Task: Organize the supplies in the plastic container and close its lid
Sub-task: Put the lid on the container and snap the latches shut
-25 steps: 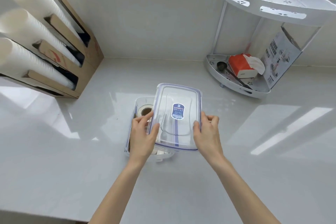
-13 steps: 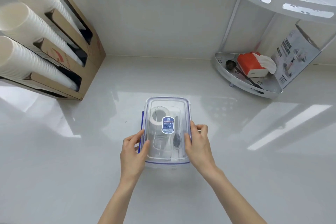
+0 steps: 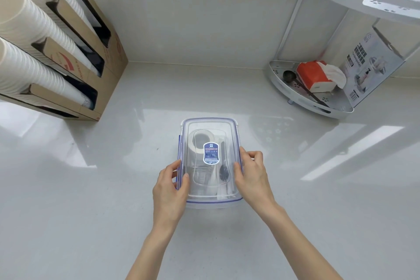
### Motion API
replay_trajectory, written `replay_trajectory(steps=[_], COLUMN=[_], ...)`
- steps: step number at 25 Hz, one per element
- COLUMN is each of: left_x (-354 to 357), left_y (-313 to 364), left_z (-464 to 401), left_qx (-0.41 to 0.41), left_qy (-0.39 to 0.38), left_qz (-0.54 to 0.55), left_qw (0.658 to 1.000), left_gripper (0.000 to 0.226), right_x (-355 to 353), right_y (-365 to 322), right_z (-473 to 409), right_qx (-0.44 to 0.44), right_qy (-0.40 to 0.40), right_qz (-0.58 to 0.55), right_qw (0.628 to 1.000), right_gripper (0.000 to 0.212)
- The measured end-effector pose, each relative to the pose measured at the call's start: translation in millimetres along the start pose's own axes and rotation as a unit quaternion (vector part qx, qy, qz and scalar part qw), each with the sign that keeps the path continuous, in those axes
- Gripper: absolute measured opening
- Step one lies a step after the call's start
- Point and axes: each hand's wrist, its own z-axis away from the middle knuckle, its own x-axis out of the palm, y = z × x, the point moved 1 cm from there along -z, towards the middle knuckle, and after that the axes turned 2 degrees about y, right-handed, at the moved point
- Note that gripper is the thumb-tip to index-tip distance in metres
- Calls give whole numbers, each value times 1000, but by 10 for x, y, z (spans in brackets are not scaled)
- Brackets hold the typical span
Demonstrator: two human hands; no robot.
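Observation:
A clear plastic container [image 3: 210, 203] with blue seals stands on the white counter, in the middle of the view. Its transparent lid [image 3: 210, 125], with a blue label, lies flat on top of it. Through the lid I see a roll of tape [image 3: 200, 141], a dark utensil [image 3: 223, 171] and some white items. My left hand [image 3: 169, 186] grips the lid's left edge, thumb on top and fingers at the side flap. My right hand [image 3: 253, 174] holds the right edge the same way. I cannot tell whether the side flaps are latched.
A cardboard rack [image 3: 91, 52] with stacks of white paper cups [image 3: 27, 29] stands at the back left. A white corner shelf [image 3: 318, 102] at the back right holds an orange tissue pack [image 3: 314, 76], a dark scoop and a printed box [image 3: 372, 63]. A wall runs along the back.
One second ago the lid was held tilted, off to the right of the open container. It has come down squarely onto the container, with both hands now at its side edges.

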Motion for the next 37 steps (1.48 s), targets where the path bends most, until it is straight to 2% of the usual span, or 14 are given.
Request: replay_trajectory(steps=[9, 14, 18, 20, 23, 26, 29, 31, 32, 34, 37], left_x=[39, 91, 118, 144, 165, 162, 155, 158, 158, 155, 157], left_y=[34, 90, 73, 49, 10, -22, -33, -40, -38, -35, -39], left_z=[-80, -168, -165, -154, -145, -159, -174, -175, -177, -182, -179], left_qx=[-15, 7, 9, 11, 13, -1, -8, -16, -20, -31, -43], left_qy=[-14, -27, -27, -25, -24, -29, -32, -32, -31, -27, -27], left_qz=[-6, -42, -53, -48, -35, -13, 9, 17, 22, 39, 35], left_qw=[1000, 999, 998, 998, 999, 999, 999, 999, 999, 998, 998], left_gripper=[31, 46, 46, 46, 46, 46, 46, 46, 46, 45, 44], right_x=[-19, -42, -47, -43, -7, -21, -39, -36, -34, -25, -3], right_y=[-21, -24, -6, 30, 90, 148, 232, 271, 264, 224, 168], right_z=[-10, -25, -55, -67, -57, -88, -140, -160, -160, -150, -113], right_qx=[11, 24, 29, 38, 96, 206, 252, 251, 244, 224, 181], right_qy=[1, -10, -8, -6, -6, -62, -107, -109, -99, -57, 0], right_qz=[15, 24, 29, -5, -90, -190, -218, -214, -221, -239, -187], right_qw=[1000, 999, 999, 999, 991, 958, 937, 938, 939, 943, 966], right_gripper=[44, 46, 46, 47, 52, 71, 79, 76, 67, 50, 43])
